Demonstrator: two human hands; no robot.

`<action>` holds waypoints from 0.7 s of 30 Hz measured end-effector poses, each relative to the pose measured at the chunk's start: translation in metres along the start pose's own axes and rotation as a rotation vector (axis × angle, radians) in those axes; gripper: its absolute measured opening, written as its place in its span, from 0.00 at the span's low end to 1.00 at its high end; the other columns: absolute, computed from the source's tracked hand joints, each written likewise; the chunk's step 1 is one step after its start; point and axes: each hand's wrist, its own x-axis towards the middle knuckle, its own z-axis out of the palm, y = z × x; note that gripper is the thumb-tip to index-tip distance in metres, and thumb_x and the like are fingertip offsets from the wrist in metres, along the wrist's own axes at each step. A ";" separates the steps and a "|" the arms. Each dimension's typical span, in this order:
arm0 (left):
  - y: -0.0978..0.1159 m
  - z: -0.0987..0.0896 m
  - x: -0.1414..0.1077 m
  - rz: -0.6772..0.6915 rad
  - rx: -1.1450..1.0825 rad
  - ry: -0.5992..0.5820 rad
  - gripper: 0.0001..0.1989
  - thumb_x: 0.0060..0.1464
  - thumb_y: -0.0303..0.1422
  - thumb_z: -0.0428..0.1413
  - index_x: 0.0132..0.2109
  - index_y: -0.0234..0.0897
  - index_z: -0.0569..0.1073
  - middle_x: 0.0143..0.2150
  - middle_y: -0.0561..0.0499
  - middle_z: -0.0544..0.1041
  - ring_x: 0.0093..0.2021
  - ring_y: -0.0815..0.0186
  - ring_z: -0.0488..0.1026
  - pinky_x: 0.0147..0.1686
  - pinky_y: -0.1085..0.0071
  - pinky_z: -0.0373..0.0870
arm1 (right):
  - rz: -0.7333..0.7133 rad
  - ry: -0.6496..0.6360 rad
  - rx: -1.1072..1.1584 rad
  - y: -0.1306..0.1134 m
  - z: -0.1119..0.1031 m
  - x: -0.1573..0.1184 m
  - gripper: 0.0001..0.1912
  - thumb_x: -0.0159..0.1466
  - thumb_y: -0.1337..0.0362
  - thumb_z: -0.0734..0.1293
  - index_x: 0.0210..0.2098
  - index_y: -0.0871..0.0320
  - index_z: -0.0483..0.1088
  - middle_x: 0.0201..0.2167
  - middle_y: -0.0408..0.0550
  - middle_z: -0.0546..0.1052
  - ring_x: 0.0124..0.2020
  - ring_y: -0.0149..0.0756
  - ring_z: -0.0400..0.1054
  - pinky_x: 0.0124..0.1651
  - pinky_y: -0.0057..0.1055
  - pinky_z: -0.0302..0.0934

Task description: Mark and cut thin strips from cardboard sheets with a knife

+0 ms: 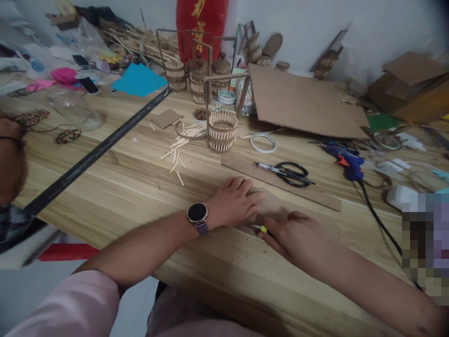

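Observation:
My left hand [235, 202], a watch [197, 213] at its wrist, lies flat with fingers spread on a piece of brown cardboard [298, 209]. My right hand [289, 231] is closed around a utility knife [263, 229] with a yellow and black body. The blade points left, close to the cardboard's near edge, just below my left palm. Beyond my hands, a cardboard strip [242, 167] lies on the table with black-handled scissors [293, 174] and a pen [268, 167] on it. A small basket of wooden sticks [222, 133] with a tall handle stands behind the strip.
Loose sticks [178, 152] are scattered left of the basket. A tape roll [263, 142] and a blue glue gun [345, 160] with a trailing cord are to the right. A large cardboard sheet [305, 100] lies behind. Another person's arm [12, 159] rests at the left edge.

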 end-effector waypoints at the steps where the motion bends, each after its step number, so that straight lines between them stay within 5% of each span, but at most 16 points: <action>1: 0.000 0.000 0.000 -0.001 -0.001 0.000 0.21 0.73 0.43 0.47 0.66 0.42 0.70 0.61 0.41 0.68 0.61 0.50 0.63 0.62 0.53 0.60 | 0.001 -0.017 0.007 0.000 0.000 0.001 0.11 0.73 0.61 0.61 0.37 0.55 0.73 0.21 0.42 0.79 0.21 0.40 0.74 0.34 0.38 0.59; 12: -0.002 0.000 0.000 0.016 0.002 -0.009 0.22 0.73 0.43 0.47 0.66 0.42 0.69 0.61 0.42 0.69 0.62 0.50 0.62 0.63 0.53 0.60 | 0.068 -0.214 -0.097 -0.007 -0.015 0.014 0.08 0.69 0.66 0.65 0.42 0.55 0.78 0.21 0.46 0.80 0.20 0.38 0.73 0.29 0.34 0.51; 21: -0.004 0.002 0.000 0.027 -0.005 -0.025 0.23 0.73 0.44 0.48 0.67 0.42 0.68 0.62 0.41 0.68 0.62 0.50 0.62 0.63 0.51 0.60 | 0.109 -0.208 -0.096 0.003 0.000 -0.021 0.09 0.69 0.68 0.63 0.41 0.52 0.75 0.19 0.43 0.79 0.18 0.38 0.72 0.27 0.35 0.45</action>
